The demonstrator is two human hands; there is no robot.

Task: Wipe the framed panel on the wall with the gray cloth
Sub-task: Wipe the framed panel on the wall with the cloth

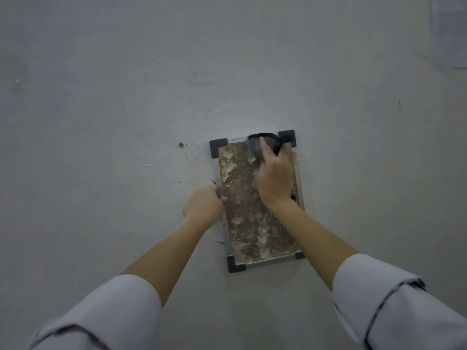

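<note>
A small framed panel [249, 218] hangs on the grey wall; it has a mottled brown and cream surface, a thin metal frame and dark corner pieces. My right hand [276, 176] presses a bunched gray cloth [265, 145] against the panel's upper right part, near the top right corner piece. My left hand [203, 203] grips the frame's left edge at mid height, thumb on the front. My right forearm hides the panel's right edge lower down.
A screw or small hole [181, 145] sits in the wall left of the panel's top. Thin dark scratches mark the wall beside the frame's left edge. A pale sheet [448, 34] hangs at the top right. Bare wall surrounds everything.
</note>
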